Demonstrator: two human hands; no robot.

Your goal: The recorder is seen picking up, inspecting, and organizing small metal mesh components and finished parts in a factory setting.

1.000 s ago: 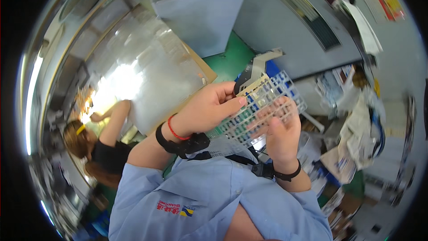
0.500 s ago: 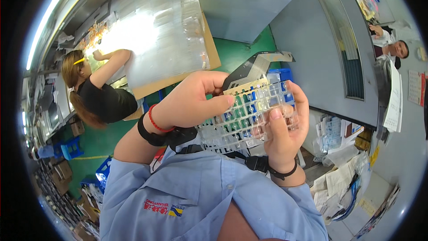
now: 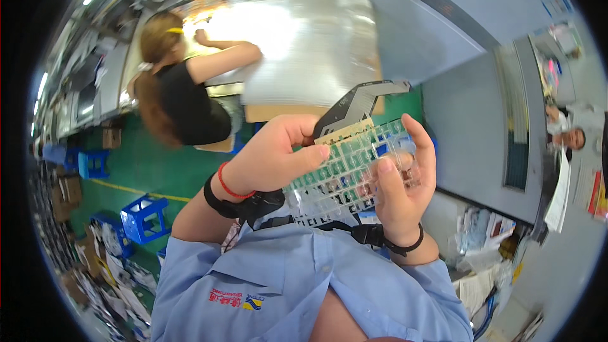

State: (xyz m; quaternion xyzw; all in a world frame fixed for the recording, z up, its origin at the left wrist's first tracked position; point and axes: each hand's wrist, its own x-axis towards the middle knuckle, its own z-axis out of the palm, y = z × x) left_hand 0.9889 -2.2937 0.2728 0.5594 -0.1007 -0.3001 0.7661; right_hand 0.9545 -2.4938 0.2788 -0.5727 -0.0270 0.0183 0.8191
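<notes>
While the clear gridded sheet [image 3: 345, 180] is held in the air before the blue shirt [image 3: 278, 263], pinched by the left hand [image 3: 285, 158] at its upper left and grasped by the right hand [image 3: 402, 187] near its right edge, it could be bent by uneven thumb pressure, and the dark flat tail [image 3: 354, 104] could be creased if caught on the near edge of the bench [image 3: 269, 112]; open room is seen above the green floor [image 3: 130, 158], leftward

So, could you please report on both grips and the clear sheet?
Left grip pinching the clear grid sheet near its upper left; right grip on its right side. Dark strip jutting past its far edge. Nothing seen blocking either grip.
</notes>
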